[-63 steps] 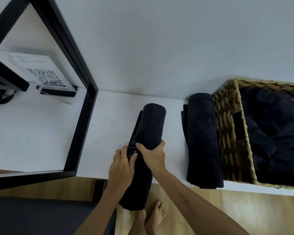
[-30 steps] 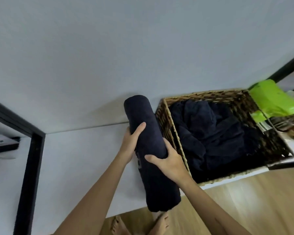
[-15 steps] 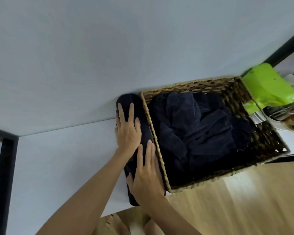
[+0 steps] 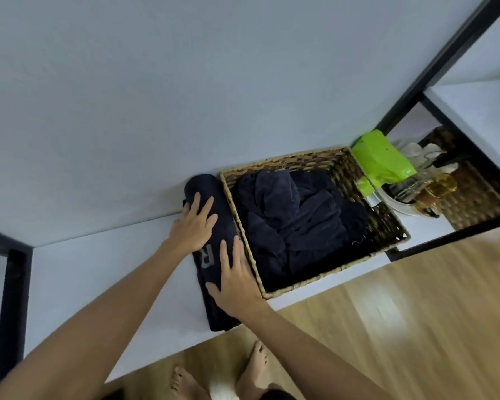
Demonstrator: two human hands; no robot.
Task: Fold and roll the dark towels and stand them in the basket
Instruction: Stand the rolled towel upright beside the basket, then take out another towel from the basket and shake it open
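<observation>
White shelf board [image 4: 93, 272] is running under a pale wall, framed by black metal posts [image 4: 10, 310], and I am standing barefoot on the wooden floor [image 4: 387, 313] below it. At the centre of my view a rolled dark towel [image 4: 214, 307] is lying lengthwise on the board, its long side touching the wicker basket [image 4: 381, 220] that is sitting just at its three o'clock. My left hand [image 4: 194, 226] is resting flat on the far half of the roll, fingers straight and slightly spread, pointing toward twelve o'clock. My right hand [image 4: 234, 284] is pressing flat on the near half, fingers straight and close together, thumb spread out toward nine o'clock; neither hand is curling round the cloth. A grey letter is showing on the towel between my two hands. Inside the basket a heap of loose dark towels [image 4: 295, 223] is lying crumpled, not rolled. At about two o'clock from the basket a bright green packet [image 4: 381, 160] is leaning over its far corner, and beyond that some pale items are crowding a lower shelf, too blurred for me to tell apart.
</observation>
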